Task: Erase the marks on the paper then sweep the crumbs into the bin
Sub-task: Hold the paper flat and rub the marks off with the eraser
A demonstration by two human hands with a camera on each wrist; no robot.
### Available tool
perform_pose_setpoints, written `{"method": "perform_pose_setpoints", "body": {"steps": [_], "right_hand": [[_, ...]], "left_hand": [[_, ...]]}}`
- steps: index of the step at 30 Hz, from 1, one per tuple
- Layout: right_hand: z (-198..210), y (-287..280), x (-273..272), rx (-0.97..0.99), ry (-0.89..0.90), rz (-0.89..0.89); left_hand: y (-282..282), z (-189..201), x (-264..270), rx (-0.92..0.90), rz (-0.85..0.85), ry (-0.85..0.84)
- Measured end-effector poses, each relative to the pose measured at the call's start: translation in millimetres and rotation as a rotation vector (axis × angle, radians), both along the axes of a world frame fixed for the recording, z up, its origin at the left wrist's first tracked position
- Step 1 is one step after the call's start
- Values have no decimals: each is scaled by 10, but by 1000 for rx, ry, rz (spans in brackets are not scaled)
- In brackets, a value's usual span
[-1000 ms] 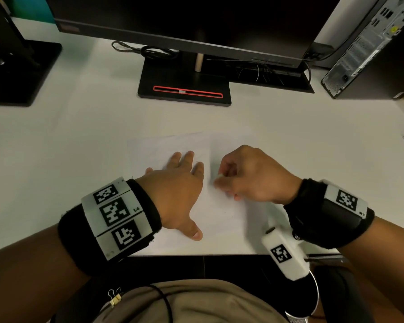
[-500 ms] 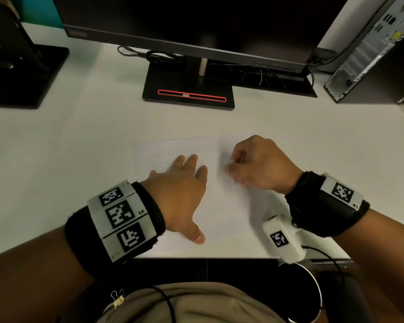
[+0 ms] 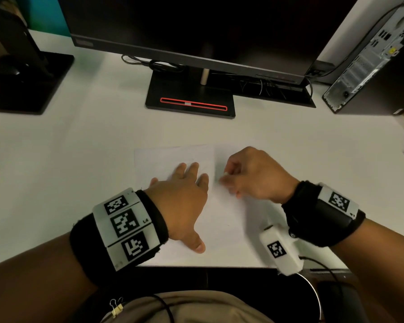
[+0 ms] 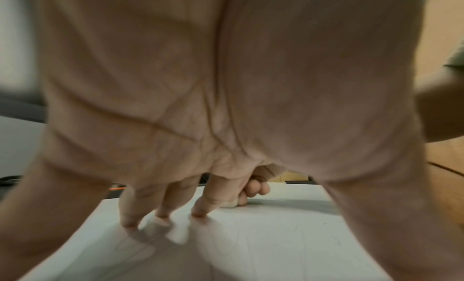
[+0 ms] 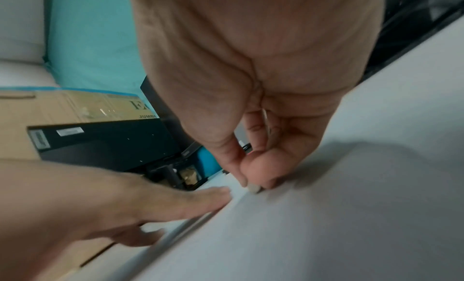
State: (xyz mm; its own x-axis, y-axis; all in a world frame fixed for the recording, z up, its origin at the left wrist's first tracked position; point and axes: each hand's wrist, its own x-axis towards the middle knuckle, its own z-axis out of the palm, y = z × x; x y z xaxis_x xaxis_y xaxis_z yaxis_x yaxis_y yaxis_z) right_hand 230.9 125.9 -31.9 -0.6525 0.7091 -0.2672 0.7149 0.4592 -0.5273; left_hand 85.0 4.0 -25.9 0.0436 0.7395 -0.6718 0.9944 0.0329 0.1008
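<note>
A white sheet of paper [image 3: 163, 159] lies on the white desk near its front edge, with faint pencil lines [image 4: 296, 243] visible in the left wrist view. My left hand [image 3: 184, 197] lies flat on the paper, fingers straight and spread, pressing it down. My right hand [image 3: 233, 180] pinches a small white eraser [image 5: 253, 188] between thumb and fingers and holds its tip against the paper just right of the left fingertips. The eraser [image 4: 229, 204] also shows beyond the left fingers. A round bin rim [image 3: 313, 292] shows below the desk edge at the lower right.
A monitor on a black stand [image 3: 191, 99] sits behind the paper. A computer tower [image 3: 369, 57] stands at the back right and another black stand [image 3: 26, 85] at the back left. A cardboard box [image 5: 62, 106] lies off to the left.
The right hand with the eraser has moved back and forth over the paper, first away from me, then slightly back. The left hand has stayed flat on the sheet.
</note>
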Motion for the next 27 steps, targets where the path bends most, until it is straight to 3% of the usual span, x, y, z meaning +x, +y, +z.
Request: {"method": "perform_pose_setpoints", "body": {"steps": [3, 7, 12, 17, 21, 27], "right_hand": [[7, 89, 11, 55, 44, -80], [-30, -87, -34, -93, 12, 44], [14, 217, 11, 9, 49, -157], [-34, 39, -28, -80, 18, 21], [-21, 271, -15, -75, 87, -176], [-46, 144, -73, -113, 45, -44]], "left_hand": [[-6, 12, -3, -4, 5, -7], [4, 5, 0, -3, 10, -8], [5, 9, 3, -6, 13, -8], [9, 3, 0, -7, 11, -9], [19, 7, 5, -17, 8, -5], [16, -3, 2, -18, 7, -5]]}}
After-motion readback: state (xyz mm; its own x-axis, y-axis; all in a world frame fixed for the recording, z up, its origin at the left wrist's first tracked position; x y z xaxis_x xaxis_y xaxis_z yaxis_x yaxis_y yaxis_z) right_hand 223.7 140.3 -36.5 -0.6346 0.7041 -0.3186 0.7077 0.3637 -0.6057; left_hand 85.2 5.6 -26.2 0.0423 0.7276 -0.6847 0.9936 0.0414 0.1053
